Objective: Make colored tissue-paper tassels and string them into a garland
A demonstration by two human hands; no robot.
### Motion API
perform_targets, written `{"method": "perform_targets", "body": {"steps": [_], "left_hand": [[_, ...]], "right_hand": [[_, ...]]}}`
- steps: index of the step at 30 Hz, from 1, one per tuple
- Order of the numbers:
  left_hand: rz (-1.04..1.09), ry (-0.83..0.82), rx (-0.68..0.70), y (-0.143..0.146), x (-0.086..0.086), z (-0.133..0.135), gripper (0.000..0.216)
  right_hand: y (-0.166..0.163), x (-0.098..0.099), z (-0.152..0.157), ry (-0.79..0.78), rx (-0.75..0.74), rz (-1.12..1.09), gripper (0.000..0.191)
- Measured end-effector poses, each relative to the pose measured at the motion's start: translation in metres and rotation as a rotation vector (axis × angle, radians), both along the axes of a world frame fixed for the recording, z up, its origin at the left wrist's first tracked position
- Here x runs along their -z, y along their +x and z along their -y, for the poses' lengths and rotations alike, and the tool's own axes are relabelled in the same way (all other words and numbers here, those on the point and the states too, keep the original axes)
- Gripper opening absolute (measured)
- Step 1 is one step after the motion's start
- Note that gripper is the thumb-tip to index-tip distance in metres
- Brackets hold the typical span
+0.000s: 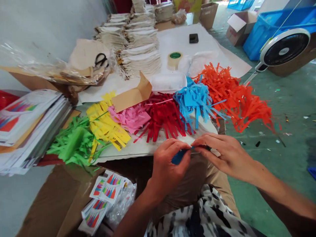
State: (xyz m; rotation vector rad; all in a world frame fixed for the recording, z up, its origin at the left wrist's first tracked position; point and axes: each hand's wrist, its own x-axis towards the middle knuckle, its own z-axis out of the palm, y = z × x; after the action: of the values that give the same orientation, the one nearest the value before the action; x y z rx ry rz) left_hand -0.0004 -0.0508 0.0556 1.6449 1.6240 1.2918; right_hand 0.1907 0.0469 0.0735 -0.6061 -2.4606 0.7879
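Paper-strip bundles (163,118) on the table (138,149), tape roll (174,59) behind them

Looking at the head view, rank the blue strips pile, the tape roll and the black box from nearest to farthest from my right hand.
1. blue strips pile, just ahead of the right hand, which pinches a blue strip.
2. tape roll, further back, slightly left.
3. black box, behind the tape roll, farthest back.

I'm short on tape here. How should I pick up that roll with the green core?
The tape roll lies flat, hole up, on the white sheet. Come straight down from above: thumb inside the core, fingers on the outer wall. Right hand probably, once free of the blue strip; paper stacks crowd the roll's left.
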Motion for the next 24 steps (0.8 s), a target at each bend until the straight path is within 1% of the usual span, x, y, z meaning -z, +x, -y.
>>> {"method": "perform_targets", "body": {"steps": [3,7,9,14,16,18,20,21,24], "left_hand": [[-0.001,-0.027,0.047,0.000,-0.003,0.000,0.006],[-0.021,-0.021,0.093,0.001,-0.004,0.000,0.010],[-0.047,-0.026,0.105,0.002,-0.004,0.000,0.011],[-0.119,-0.114,0.155,0.004,-0.005,0.001,0.011],[-0.086,-0.156,0.144,0.005,-0.003,0.001,0.009],[0.015,-0.201,0.118,0.006,-0.001,0.001,0.015],[0.123,-0.235,0.105,0.007,0.002,0.001,0.027],[0.157,-0.242,0.107,0.007,0.003,0.000,0.028],[0.182,-0.240,0.125,0.006,0.005,-0.001,0.018]], "right_hand": [[0.004,-0.002,0.002,-0.013,-0.001,-0.006,0.010],[0.010,-0.002,0.005,0.086,-0.041,0.033,0.013],[0.012,0.000,0.007,0.096,-0.058,0.076,0.014],[0.016,0.002,0.011,0.104,-0.066,0.159,0.015],[0.018,0.003,0.011,0.104,-0.057,0.183,0.016],[0.019,0.004,0.011,0.059,-0.040,0.180,0.015],[0.022,0.005,0.010,-0.014,-0.025,0.158,0.013],[0.023,0.006,0.010,-0.055,-0.024,0.154,0.013],[0.026,0.008,0.010,-0.154,-0.032,0.176,0.017]]}}
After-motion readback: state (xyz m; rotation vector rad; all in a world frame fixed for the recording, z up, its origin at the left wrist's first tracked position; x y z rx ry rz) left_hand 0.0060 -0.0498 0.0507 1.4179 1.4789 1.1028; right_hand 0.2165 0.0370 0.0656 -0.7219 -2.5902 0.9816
